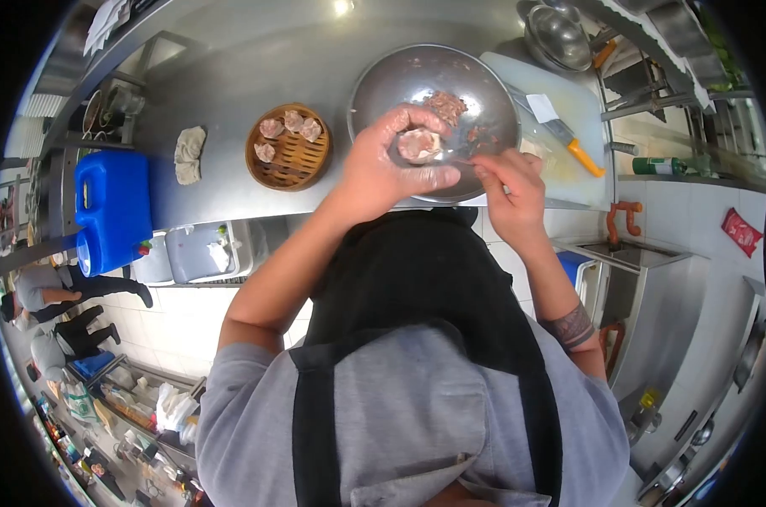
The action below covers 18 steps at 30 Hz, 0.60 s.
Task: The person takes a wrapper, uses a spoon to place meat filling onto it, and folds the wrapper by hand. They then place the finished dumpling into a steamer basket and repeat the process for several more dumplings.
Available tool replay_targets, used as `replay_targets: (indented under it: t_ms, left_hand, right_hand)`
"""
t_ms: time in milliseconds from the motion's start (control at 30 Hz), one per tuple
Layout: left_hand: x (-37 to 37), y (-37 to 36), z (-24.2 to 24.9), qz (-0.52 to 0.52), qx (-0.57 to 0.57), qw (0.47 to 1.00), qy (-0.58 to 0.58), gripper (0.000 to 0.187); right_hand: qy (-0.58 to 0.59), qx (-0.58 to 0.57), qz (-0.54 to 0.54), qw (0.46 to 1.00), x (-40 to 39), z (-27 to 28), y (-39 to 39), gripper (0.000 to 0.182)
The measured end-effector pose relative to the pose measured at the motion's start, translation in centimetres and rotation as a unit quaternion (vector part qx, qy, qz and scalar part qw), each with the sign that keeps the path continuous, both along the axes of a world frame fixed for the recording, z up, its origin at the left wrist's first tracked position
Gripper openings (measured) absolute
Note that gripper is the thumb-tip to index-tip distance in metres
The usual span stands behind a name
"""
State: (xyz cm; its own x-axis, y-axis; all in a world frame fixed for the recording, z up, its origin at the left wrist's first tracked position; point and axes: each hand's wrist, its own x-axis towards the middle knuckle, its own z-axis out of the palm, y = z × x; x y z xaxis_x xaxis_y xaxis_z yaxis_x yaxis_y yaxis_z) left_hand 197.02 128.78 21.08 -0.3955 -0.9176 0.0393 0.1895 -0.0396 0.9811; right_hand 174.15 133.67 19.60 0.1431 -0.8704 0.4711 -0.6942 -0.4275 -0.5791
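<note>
My left hand (381, 165) is curled around an open-topped dumpling (418, 145) with pink meat filling, held over a large metal bowl (383, 80). My right hand (515, 188) is closed in a pinch just right of the dumpling. A thin, narrow tool seems to stick out from its fingertips toward the dumpling; its kind is too small to make out. Inside the bowl, minced meat (445, 106) clings to the far side. To the left, a round bamboo steamer (292, 173) holds several similar dumplings (293, 121), mostly near its far edge.
Right of the bowl, an orange-handled knife (579, 154) lies on a white cutting board (526, 72). A crumpled cloth (190, 155) rests left of the steamer. A blue jerrycan (117, 211) stands at the counter's left end. Metal bowls (557, 38) sit far right. Two people (70, 287) are behind at left.
</note>
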Motion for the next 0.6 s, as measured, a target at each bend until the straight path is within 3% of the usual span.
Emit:
replay_targets:
  t_ms: [100,133,233,367,433,467,600]
  left_hand:
    - [2.4,-0.2,1.5,0.030,-0.272,0.937,-0.217,0.049]
    - [2.8,0.0,2.0,0.037,-0.271,0.935,-0.225,0.049]
    - [3.9,1.0,3.2,-0.052,-0.392,0.830,-0.394,0.042]
    - [5.6,2.1,0.8,-0.092,-0.340,0.823,-0.446,0.037]
    - [6.7,2.6,-0.4,-0.044,-0.302,0.870,-0.386,0.031]
    - [7.6,2.7,-1.3,-0.045,-0.301,0.870,-0.388,0.031]
    - [11.8,1.0,-5.4,0.129,-0.170,0.802,-0.558,0.031]
  right_hand:
    - [0.013,0.008,0.011,1.000,-1.0,0.3,0.0,0.012]
    - [0.037,0.021,0.017,0.999,-1.2,0.5,-0.1,0.011]
    - [0.055,0.057,0.054,0.995,-1.1,0.1,-0.1,0.010]
    - [0.052,0.103,0.092,0.989,0.5,-1.2,0.3,0.009]
    - [0.049,0.112,0.100,0.987,0.9,-2.2,0.4,0.008]
    - [0.050,0.120,0.103,0.986,0.9,-2.6,0.5,0.008]
    - [0.053,0.132,0.078,0.987,-0.3,-2.9,0.7,0.008]
